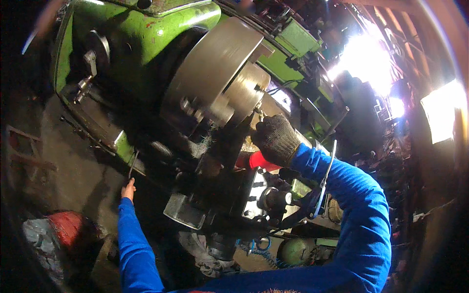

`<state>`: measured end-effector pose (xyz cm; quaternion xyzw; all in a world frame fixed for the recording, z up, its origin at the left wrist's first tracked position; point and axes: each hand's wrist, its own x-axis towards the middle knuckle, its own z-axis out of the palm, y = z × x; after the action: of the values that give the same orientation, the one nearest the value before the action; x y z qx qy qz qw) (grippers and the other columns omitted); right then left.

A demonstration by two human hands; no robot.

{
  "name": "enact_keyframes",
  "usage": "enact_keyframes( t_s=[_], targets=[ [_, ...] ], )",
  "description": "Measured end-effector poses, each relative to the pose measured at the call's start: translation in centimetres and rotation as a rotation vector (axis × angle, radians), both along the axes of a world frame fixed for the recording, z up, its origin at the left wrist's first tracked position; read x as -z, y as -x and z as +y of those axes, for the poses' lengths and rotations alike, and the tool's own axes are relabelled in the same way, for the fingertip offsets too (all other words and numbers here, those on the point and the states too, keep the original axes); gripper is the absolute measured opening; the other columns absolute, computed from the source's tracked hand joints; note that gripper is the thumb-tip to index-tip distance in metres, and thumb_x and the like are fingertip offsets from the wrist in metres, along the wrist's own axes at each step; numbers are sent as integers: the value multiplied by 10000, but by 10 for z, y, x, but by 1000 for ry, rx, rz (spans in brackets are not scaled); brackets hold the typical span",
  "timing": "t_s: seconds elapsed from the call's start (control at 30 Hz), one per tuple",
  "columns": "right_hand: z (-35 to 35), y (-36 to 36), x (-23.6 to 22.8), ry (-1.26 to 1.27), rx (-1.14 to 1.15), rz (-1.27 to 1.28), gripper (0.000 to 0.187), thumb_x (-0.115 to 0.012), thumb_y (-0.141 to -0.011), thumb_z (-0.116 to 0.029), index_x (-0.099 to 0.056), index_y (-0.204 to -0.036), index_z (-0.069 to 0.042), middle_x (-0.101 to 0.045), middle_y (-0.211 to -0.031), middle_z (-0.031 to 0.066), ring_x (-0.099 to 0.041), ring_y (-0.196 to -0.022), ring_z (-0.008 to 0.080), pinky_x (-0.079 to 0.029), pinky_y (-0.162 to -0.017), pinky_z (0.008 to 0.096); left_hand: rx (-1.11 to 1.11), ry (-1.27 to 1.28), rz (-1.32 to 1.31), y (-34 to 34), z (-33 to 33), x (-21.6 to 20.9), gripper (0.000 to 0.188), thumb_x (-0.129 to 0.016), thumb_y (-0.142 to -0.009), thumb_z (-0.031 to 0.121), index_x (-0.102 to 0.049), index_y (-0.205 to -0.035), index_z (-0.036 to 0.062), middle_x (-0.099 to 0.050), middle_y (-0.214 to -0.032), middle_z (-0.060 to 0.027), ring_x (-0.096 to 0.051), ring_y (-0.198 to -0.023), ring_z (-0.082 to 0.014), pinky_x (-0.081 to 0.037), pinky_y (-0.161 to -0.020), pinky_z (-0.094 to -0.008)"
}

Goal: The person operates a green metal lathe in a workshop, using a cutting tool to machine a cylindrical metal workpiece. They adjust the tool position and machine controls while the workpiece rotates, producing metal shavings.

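Note:
My bare left hand (pixel 128 189) closes on the lower end of a thin metal lever (pixel 133 165) at the front of a green lathe (pixel 161 29). My right hand (pixel 277 140), in a dark knitted glove, is closed right beside the end face of a round metal workpiece (pixel 248 88). A small shiny metal piece (pixel 260 111) shows between its fingers and the workpiece; what it is I cannot make out. The workpiece sits in the jaws of a large chuck (pixel 210 63), whose surface looks smeared. Something bright red (pixel 264 161) lies under the right wrist.
Below the right forearm are the carriage parts with a round knob (pixel 276 199) and a pale-handled lever (pixel 326 180). A metal block (pixel 184 211) juts out near the middle. Curled shavings (pixel 207 141) hang under the chuck. A red and grey bundle (pixel 63 232) lies at the lower left.

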<state>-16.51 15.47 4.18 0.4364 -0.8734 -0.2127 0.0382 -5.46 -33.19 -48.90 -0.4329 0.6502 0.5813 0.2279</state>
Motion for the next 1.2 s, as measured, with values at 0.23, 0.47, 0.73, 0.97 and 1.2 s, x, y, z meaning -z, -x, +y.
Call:
enact_keyframes(
  t_s=[0.23, 0.47, 0.73, 0.97, 1.2],
  targets=[
    [-6, 2, -26, -12, 186, -49, 186, -693, -809, -216, -736, -953, -107, -702, -817, 125, -702, -773, 358, -530, -651, 506, -80, -309, 321, 52, 42, -184, 594, -528, -895, 806, -647, -957, 227, -671, -920, 45, -630, -894, -136, -357, -856, -332],
    [37, 17, -18, 974, 801, -172, 244, -696, -947, -246, -728, -1072, -38, -747, -854, 141, -742, -761, 273, -596, -693, 401, -167, -390, 247, 53, 48, -181, 769, -578, -836, 844, -613, -1206, 171, -651, -1049, -2, -638, -932, -196, -391, -916, -442],
    [44, 34, -9, 1316, 1031, -287, 224, -648, -936, -221, -738, -992, -23, -734, -803, 117, -706, -635, 212, -577, -558, 368, -322, -595, 255, 54, 58, -198, 1126, -655, -829, 794, -280, -1600, 65, -570, -1082, -71, -615, -932, -226, -449, -912, -404],
    [63, 18, -13, 523, 677, 4, 305, -614, -916, -319, -778, -952, -65, -766, -843, 154, -753, -743, 281, -591, -723, 408, -414, -646, 294, 52, 61, -196, 1261, -693, -821, 764, -99, -1681, 57, -521, -1148, -91, -589, -964, -252, -449, -918, -410],
    [51, 11, -10, 1185, 865, -266, 283, -678, -923, -341, -768, -1037, -98, -764, -930, 176, -741, -837, 388, -580, -753, 499, -425, -623, 285, 55, 63, -203, 1253, -707, -811, 749, -133, -1673, 44, -462, -1240, -110, -562, -974, -263, -443, -952, -422]
  ],
)
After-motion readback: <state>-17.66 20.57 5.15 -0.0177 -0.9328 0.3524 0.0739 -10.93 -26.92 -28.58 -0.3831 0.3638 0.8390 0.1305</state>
